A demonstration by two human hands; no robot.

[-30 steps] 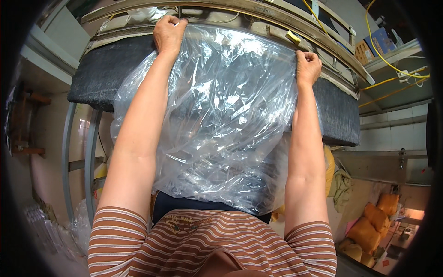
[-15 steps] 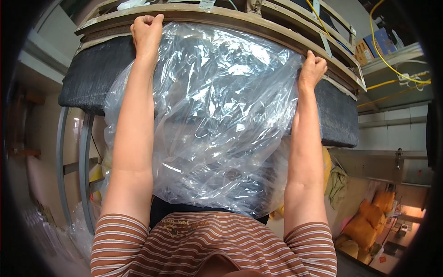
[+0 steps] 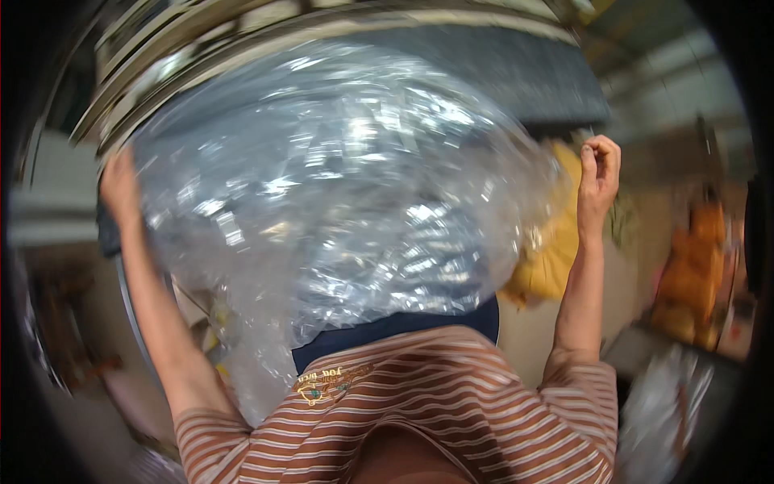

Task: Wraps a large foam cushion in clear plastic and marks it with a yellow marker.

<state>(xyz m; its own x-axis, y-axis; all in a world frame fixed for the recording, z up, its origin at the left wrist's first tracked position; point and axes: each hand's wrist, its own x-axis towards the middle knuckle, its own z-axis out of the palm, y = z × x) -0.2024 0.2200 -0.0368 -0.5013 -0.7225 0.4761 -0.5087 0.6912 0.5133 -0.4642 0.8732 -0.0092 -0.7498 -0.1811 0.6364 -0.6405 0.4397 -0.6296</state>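
Observation:
A large, crinkled clear plastic sheet (image 3: 363, 185) spreads in front of me and hangs down to my waist. Stretched out to the left, my left hand (image 3: 121, 189) is at the sheet's left edge and seems closed on it, though motion blurs the fingers. My right hand (image 3: 600, 173) is raised at the right side with its fingers curled in a pinch, and a small pale bit of the plastic shows at the fingertips. Behind and partly under the sheet lies a long dark-covered block (image 3: 516, 73), which shows at the upper right.
Wooden frames (image 3: 242, 36) lie along the far side on the dark block. A yellow bag-like thing (image 3: 552, 234) sits below the block at the right. Orange items (image 3: 693, 266) stand farther right, with more crumpled clear plastic (image 3: 665, 403) at the lower right.
Both hands have moved wide apart and back from the wooden frame. The plastic sheet has come with them and spread wider. My view has turned, blurring the surroundings.

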